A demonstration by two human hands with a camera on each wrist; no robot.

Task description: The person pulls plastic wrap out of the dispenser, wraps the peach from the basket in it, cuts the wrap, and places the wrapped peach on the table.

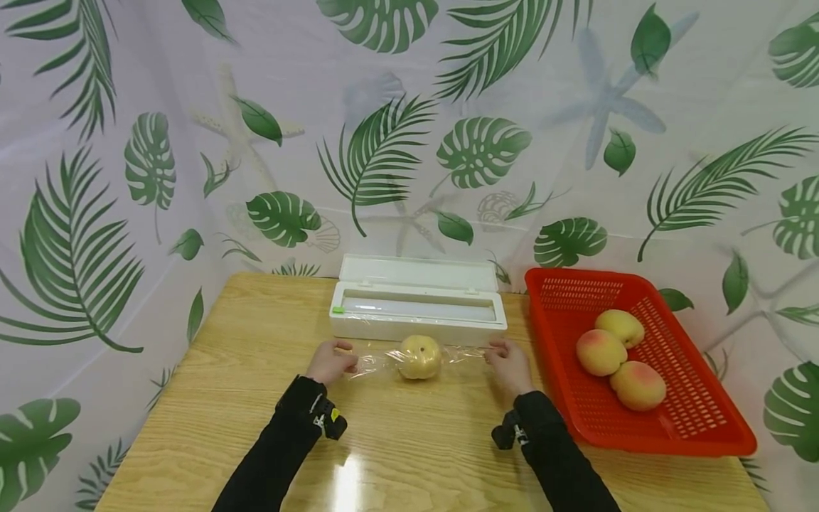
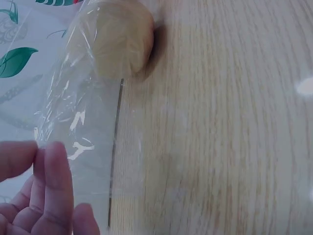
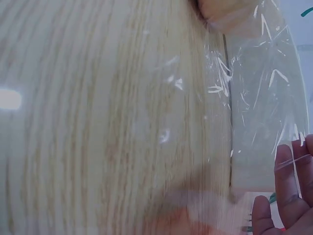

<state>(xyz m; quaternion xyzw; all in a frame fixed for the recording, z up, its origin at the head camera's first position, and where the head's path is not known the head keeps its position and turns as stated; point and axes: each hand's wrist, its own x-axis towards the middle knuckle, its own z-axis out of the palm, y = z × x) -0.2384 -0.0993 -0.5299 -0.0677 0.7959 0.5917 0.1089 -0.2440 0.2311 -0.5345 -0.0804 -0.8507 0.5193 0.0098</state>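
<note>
Film point(image 1: 379, 363) drapes the peach point(image 1: 419, 361) on the counter point(image 1: 425, 448), box point(image 1: 371, 328) at its twelve o'clock. Left hand point(image 1: 331, 363), at nine, pinches one end; right hand point(image 1: 510, 366), at three, seemingly pinches the other, each nearly closed.

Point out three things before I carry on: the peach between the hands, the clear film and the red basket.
Peach point(image 1: 420, 358): head view, the middle of its visible side.
Clear film point(image 2: 82, 115): left wrist view, mid-stretch.
Red basket point(image 1: 665, 446): head view, its near wall.

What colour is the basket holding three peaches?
Red; the basket shows best in the head view.
</note>
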